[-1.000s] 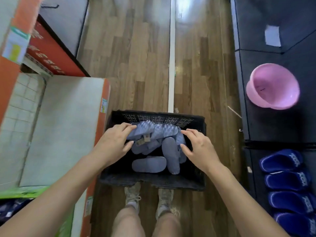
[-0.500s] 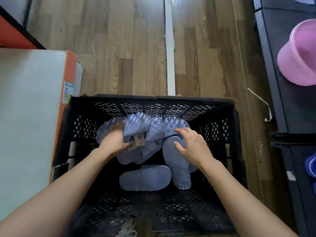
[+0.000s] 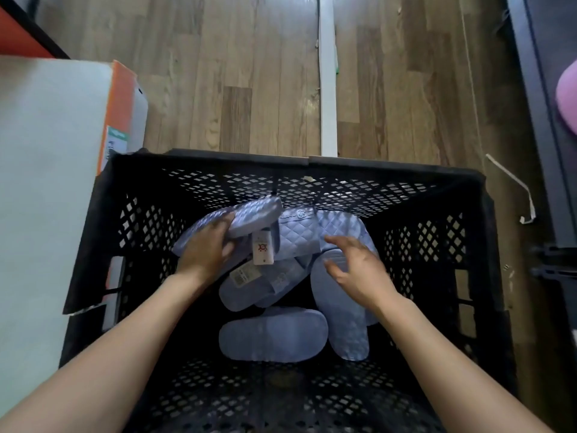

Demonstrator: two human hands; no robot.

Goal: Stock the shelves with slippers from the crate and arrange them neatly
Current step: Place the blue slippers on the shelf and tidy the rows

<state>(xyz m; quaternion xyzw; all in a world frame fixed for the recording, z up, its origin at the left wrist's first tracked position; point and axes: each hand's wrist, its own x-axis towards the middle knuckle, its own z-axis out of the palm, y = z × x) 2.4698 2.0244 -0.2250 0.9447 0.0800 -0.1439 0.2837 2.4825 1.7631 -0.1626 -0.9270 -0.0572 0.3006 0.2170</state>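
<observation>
A black lattice crate (image 3: 299, 165) stands on the wooden floor below me, holding several pale blue quilted slippers. My left hand (image 3: 207, 248) grips a tagged slipper (image 3: 249, 215) at the back left of the pile, its toe lifted toward the far wall. A white price tag (image 3: 263, 249) hangs from it. My right hand (image 3: 356, 267) hovers with spread fingers just over an upside-down slipper (image 3: 340, 320) and a quilted one (image 3: 337, 228). Another slipper (image 3: 271, 335) lies sole-up at the front of the pile.
A white and orange carton (image 3: 62, 170) stands close against the crate's left side. A dark shelf unit (image 3: 543, 126) runs along the right edge with a pink basin (image 3: 566, 101) on it. A white strip (image 3: 327, 89) crosses the floor beyond the crate.
The view has closed in on the crate. My left hand has taken hold of the tagged slipper and raised it slightly. My right hand has spread open over the right-hand slippers.
</observation>
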